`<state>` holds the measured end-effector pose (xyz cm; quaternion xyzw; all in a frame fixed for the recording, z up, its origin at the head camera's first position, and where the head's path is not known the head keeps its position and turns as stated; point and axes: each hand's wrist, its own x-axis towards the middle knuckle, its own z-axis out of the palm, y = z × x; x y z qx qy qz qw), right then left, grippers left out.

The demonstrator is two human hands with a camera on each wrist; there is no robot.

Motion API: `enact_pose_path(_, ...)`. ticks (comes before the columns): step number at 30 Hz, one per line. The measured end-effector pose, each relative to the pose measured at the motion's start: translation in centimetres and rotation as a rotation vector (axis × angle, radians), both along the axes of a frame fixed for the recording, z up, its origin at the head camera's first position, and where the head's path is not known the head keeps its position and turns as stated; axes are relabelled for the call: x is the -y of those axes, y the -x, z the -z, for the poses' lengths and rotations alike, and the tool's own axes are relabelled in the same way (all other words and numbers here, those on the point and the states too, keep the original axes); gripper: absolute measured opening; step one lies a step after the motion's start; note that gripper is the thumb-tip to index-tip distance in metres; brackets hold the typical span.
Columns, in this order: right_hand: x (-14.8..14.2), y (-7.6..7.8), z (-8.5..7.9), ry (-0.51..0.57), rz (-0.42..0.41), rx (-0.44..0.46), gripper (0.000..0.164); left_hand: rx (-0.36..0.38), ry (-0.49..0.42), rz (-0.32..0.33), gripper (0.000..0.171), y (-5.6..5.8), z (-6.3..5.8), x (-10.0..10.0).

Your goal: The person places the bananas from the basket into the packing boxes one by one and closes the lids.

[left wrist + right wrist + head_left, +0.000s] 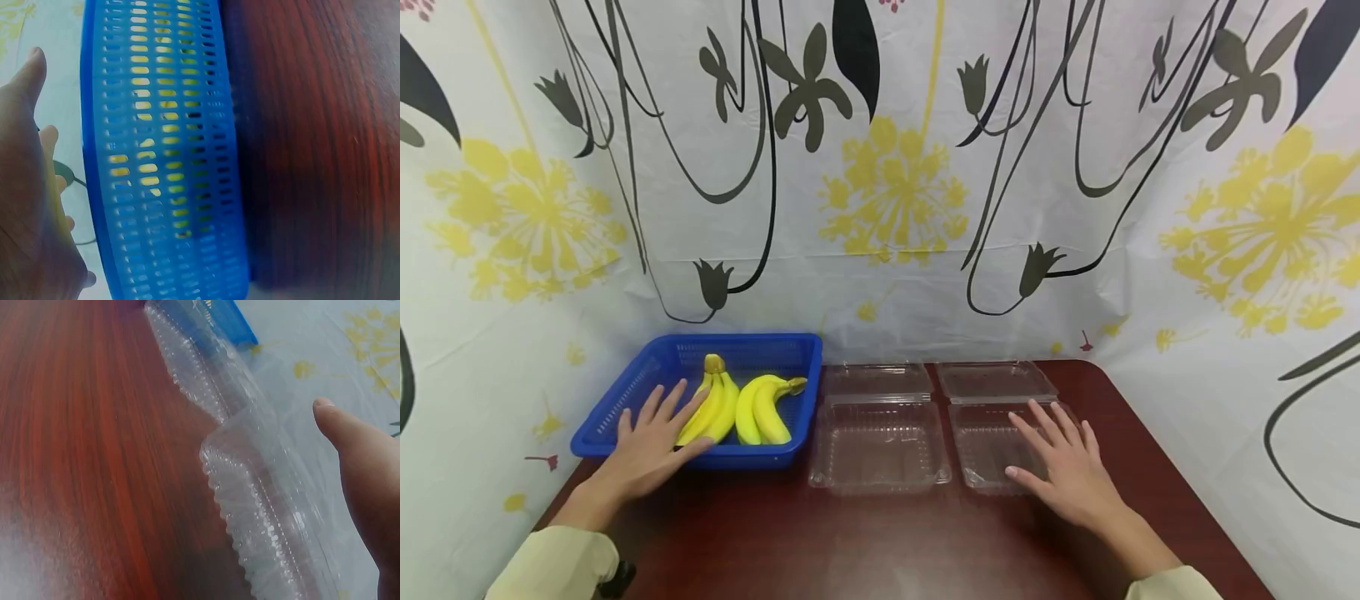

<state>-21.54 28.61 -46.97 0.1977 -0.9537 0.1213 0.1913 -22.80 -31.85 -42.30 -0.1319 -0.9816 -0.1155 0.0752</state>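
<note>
Two bunches of bananas lie in a blue plastic basket [625, 379] at the table's left: a left bunch [724, 406] and a right bunch [767, 410]. Over the basket's near left part my left hand [655, 442] is spread with nothing held; in the left wrist view the slotted basket wall [162, 156] is beside it. Two clear plastic clamshell boxes stand with lids back, a left box [880, 442] and a right box [988, 442]. Above the right box's near right side, my right hand [1063, 462] has its fingers fanned out, holding nothing.
The dark red-brown wooden table [865, 550] has a rounded far right corner. A white cloth [880, 308] with yellow and grey flower prints hangs behind the table and along both sides. The basket stands close to the left box.
</note>
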Motion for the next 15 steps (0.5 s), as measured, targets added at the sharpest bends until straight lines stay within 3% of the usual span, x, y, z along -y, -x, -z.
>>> enact_pose_path(8,1.5,0.4,-0.1,0.069,-0.04,-0.023,0.073,-0.027,-0.062,0.101,0.075,-0.2,-0.6,-2.1)
enact_pose_path(15,3.7,0.5,-0.5,0.3,-0.084,0.101,0.073,0.001,-0.141,0.16,0.074,-0.5,-1.1,-3.7)
